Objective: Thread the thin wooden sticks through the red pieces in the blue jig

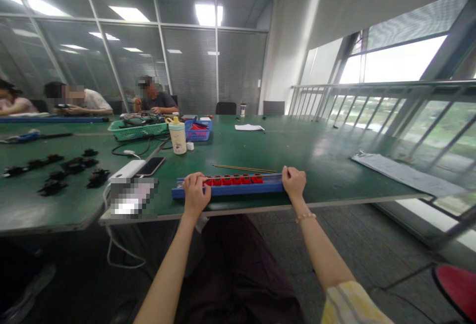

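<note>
While both hands sit well apart at opposite ends of the long blue rail, the left hand curls its fingers over the rail's left part and the right hand closes on its right end. Between them a row of red pieces sits in the rail, which lies just inside the near edge of the desk. A pull toward the body could likely tip it off and spill the pieces.

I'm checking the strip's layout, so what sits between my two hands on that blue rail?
In the head view, a row of red blocks sits in the blue rail, between the left hand and the right hand.
</note>
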Motion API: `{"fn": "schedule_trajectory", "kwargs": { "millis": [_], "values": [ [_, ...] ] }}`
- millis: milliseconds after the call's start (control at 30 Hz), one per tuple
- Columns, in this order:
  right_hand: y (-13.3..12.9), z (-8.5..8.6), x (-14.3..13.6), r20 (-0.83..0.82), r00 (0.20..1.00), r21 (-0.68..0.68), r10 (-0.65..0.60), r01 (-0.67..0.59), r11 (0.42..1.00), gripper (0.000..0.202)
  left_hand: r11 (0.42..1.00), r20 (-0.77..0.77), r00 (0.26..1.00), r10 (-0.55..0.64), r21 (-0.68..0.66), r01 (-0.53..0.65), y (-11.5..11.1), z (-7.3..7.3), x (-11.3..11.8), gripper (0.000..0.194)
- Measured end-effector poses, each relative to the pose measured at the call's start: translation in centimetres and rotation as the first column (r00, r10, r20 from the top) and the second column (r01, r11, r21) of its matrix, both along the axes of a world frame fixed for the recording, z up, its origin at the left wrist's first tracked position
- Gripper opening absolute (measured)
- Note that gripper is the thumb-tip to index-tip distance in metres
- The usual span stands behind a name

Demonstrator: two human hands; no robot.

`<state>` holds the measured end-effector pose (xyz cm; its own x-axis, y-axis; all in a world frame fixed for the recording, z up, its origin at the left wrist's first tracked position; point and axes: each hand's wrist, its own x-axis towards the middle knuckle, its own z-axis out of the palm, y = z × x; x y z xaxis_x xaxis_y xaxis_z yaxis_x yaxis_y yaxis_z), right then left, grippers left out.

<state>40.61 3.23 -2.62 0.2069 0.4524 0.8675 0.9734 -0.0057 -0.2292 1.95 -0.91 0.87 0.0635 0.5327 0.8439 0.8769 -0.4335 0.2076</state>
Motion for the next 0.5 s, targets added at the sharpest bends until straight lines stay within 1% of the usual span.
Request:
{"fn": "schedule_trajectory", "kwargs": {
  "millis": [233,367,500],
  "values": [
    [-0.07,0.24,0.01,0.018,1.0,-0.025,0.009,-0.009,1.0,0.049,1.0,-0.009,1.0,-0.025,-0.01,0.025,-0.14,0.01,0.01,0.014],
    [0.01,0.09,0.09,0.025,1.0,-0.026,-0.012,0.012,1.0,0.046,1.0,-0.016,1.0,-0.027,-0.017,0.027,-0.24,0.09,0.04,0.015],
    [0.11,-0.14,0.36,0.002,1.0,-0.037,-0.029,0.029,0.999,0.041,0.999,-0.016,1.0,-0.004,-0.037,0.003,-0.21,0.09,0.16,0.015]
  ]
}}
